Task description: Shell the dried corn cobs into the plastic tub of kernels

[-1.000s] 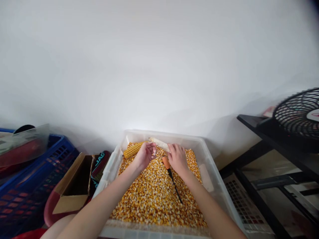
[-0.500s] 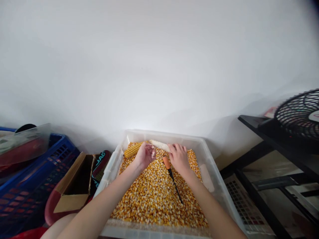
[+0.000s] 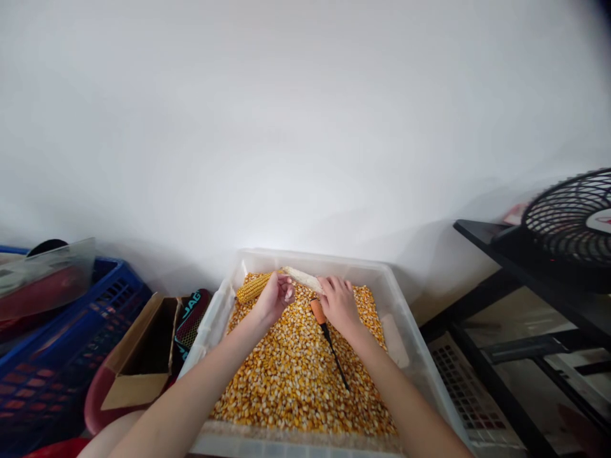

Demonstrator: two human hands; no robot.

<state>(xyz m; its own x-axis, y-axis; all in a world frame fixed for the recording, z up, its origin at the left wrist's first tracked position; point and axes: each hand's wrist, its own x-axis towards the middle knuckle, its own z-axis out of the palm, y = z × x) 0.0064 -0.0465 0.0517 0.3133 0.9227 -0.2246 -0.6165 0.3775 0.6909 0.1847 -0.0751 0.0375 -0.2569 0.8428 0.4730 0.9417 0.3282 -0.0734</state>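
Note:
A translucent plastic bin [image 3: 210,340] holds a thick layer of loose corn kernels [image 3: 291,375]. My right hand [image 3: 338,302] is wrapped over the right end of a bare, whitish corn cob [image 3: 303,278]. My left hand [image 3: 275,297] is by the cob's left end with its fingers curled together; what is between them, if anything, I cannot make out. Left of that hand, a yellow ear of corn [image 3: 252,288] with its kernels on lies on the pile, partly hidden. Between my forearms rests a screwdriver-like tool with an orange handle [image 3: 317,312] and thin dark shaft.
On the left are a blue plastic basket [image 3: 109,292], an open cardboard box [image 3: 136,389] in a dark red tub [image 3: 95,401], and a black-and-teal item [image 3: 191,318]. At right stands a black rack [image 3: 496,245] bearing a fan [image 3: 568,219]. A white wall [image 3: 305,127] rises behind the bin.
The fingers of my left hand have curled closer together and the hand has shifted slightly. My right hand stays on the cob. The view has moved a little; the tool lies still.

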